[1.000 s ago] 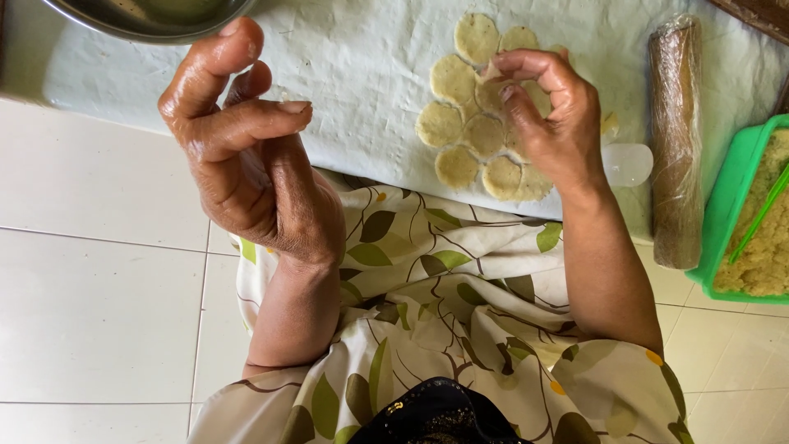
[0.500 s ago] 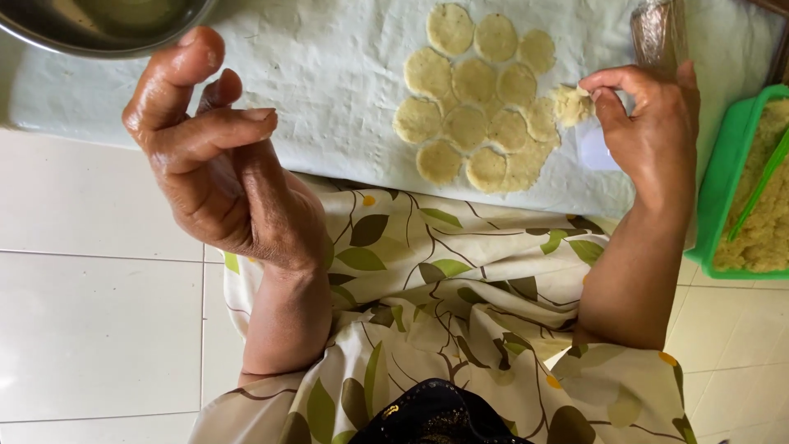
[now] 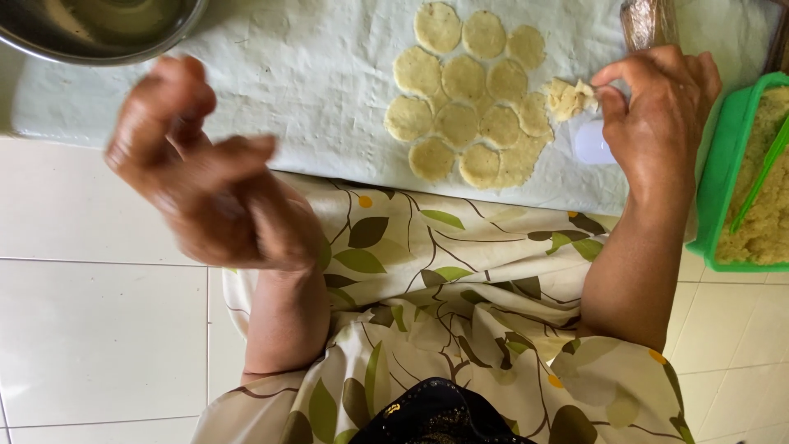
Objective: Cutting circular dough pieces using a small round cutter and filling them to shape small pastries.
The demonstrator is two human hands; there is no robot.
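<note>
Several flat round dough discs (image 3: 468, 103) lie packed together on a pale cloth (image 3: 288, 90) spread on the floor. My right hand (image 3: 657, 123) is at their right edge and pinches a small lump of dough (image 3: 569, 97) between thumb and fingers, just above the cloth. A small white plastic piece (image 3: 593, 144) lies under that hand. My left hand (image 3: 205, 164) hovers over the cloth's near edge at the left, blurred, fingers curled and apart, holding nothing.
A steel bowl (image 3: 99, 33) sits at the top left. A green tub (image 3: 723, 164) of crumbly yellow filling with a green utensil (image 3: 760, 173) stands at the right. A wrapped roll (image 3: 649, 20) lies at the top right. White floor tiles (image 3: 99, 329) surround my leaf-patterned lap (image 3: 460, 312).
My right hand has carried the dough lump from over the discs to their right side and lowered it. My left hand has shifted slightly and is blurred with motion.
</note>
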